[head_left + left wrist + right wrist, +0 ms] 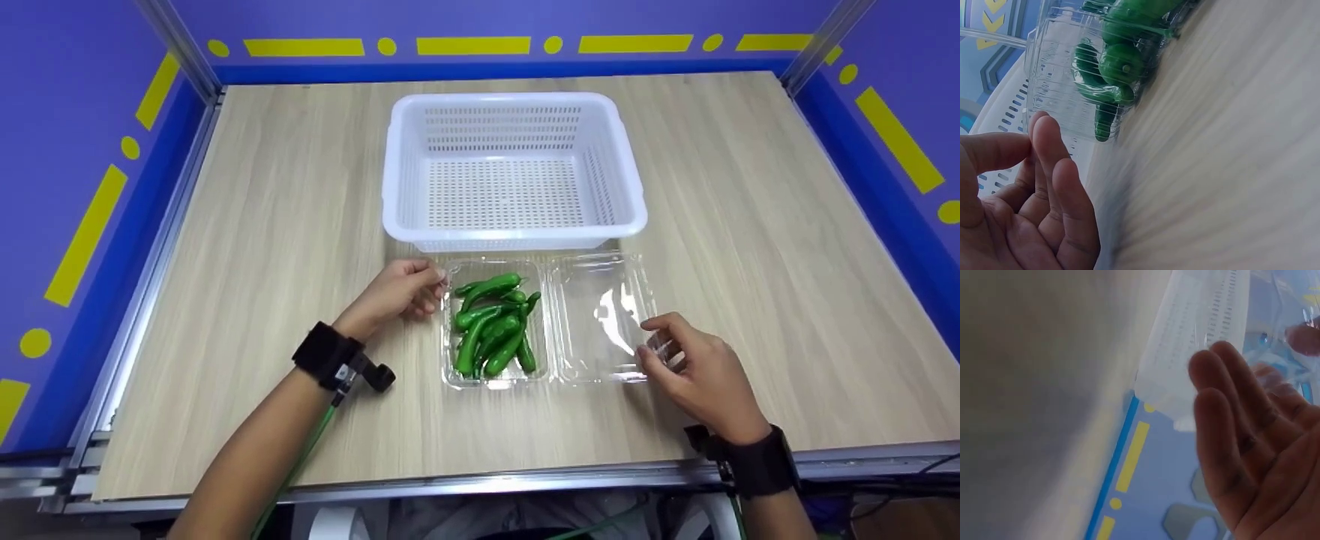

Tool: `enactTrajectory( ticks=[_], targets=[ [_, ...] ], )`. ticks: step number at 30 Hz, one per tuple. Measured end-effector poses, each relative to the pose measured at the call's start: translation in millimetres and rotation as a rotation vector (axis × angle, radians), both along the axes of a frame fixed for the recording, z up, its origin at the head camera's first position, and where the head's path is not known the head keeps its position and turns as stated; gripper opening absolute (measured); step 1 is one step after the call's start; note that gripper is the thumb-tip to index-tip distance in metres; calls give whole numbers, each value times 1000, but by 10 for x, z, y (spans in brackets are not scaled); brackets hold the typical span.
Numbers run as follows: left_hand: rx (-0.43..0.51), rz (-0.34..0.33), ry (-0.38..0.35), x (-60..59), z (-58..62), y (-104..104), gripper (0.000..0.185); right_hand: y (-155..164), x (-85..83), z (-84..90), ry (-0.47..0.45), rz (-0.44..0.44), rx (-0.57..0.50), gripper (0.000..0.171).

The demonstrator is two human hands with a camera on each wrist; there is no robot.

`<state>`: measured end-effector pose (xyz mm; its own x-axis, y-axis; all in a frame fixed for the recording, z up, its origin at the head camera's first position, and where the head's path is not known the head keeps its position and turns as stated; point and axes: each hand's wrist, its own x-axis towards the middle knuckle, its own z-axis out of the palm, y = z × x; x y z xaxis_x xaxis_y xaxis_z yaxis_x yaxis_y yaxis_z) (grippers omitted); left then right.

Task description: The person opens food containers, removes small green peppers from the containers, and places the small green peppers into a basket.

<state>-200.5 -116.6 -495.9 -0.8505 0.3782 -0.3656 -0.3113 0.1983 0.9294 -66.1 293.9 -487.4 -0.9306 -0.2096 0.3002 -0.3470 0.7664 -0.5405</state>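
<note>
The step in hand looks like the opening of the clamshell: it lies flat on the table [262,225], lid thrown over to the right, and both hands are at its outer edges. At the left, the left hand [397,294] sits at the upper left corner of the tray [450,371]; its fingers [1050,146] are loosely bent, and in the left wrist view their tips stand just beside the clear wall, though I cannot tell whether they touch it or only hover. They grip nothing that shows. The peppers [495,326] lie heaped in that tray, just right of those fingertips, with only the wall between. Behind the tray stands the white basket [630,217], its near rim close to the clamshell's far edge. Right of the peppers the lid [600,315] lies open and bare. At the far right, the right hand [701,375] is at the lid's lower right corner, finger and thumb curled as if pinching the rim; the right wrist view is too blurred to confirm the contact. Judging from this, the next move calls for a hand to reach into the tray and close on a pepper, while the other steadies the light plastic so that it does not slide.
</note>
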Motion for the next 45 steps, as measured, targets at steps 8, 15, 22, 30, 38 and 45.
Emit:
enactTrajectory(
  ticks=[8, 15, 22, 30, 38, 45],
  targets=[
    [-33, -20, 19, -7, -7, -15, 21, -42, -52, -9, -182, 9, 198, 27],
    [-20, -13, 32, 5, -25, -14, 20, -103, -96, 59, -111, -3, 281, 23],
    [-7, -13, 24, 46, -21, -2, 22, -146, -132, 143, 8, 5, 317, 23],
    [-13, -22, 15, 90, -14, -15, 24, -341, -273, 284, 120, 90, 311, 21],
    [-58, -19, 56, 127, -5, 0, 22, -733, -478, 457, 199, 309, 365, 20],
    [-518, -4, 520, 208, 248, -11, 18, -1026, -649, 510, 190, 487, 396, 29]
  ],
)
